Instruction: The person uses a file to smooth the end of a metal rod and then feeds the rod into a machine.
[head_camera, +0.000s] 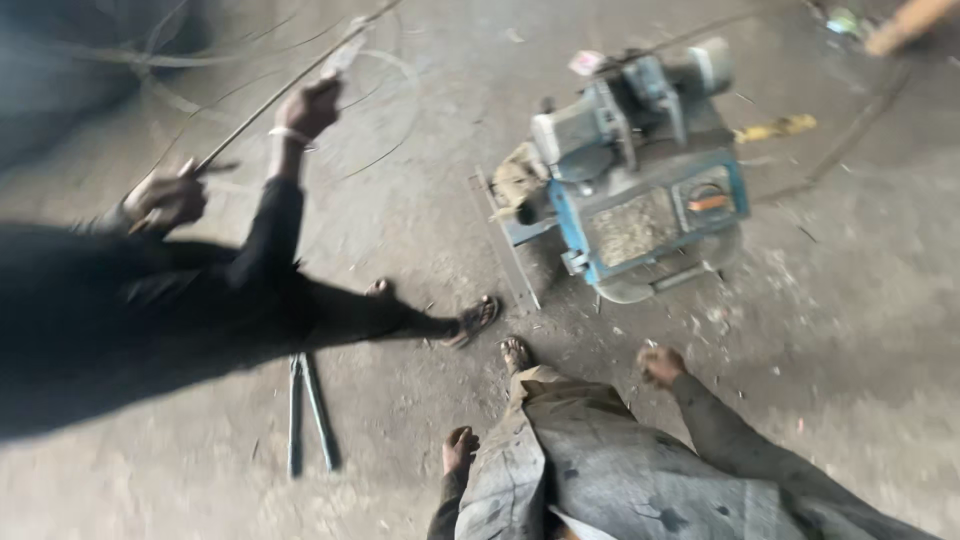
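My right hand (661, 365) hangs by my side, curled into a fist with nothing in it, a short way in front of a blue and grey machine (640, 170) standing on the concrete floor. Near my left thigh my left hand (459, 449) also hangs with fingers curled and nothing in it. My sandalled foot (515, 352) points toward the machine. To the left, another person in black clothes (180, 300) bends forward and grips a long thin metal rod (262, 103) with both hands. The picture is motion-blurred.
A long-handled cutter (308, 412) lies on the floor left of my feet. Loops of thin wire (380, 110) lie at the upper left. A yellow-handled piece (776, 127) and a pale wooden handle (908, 21) lie beyond the machine.
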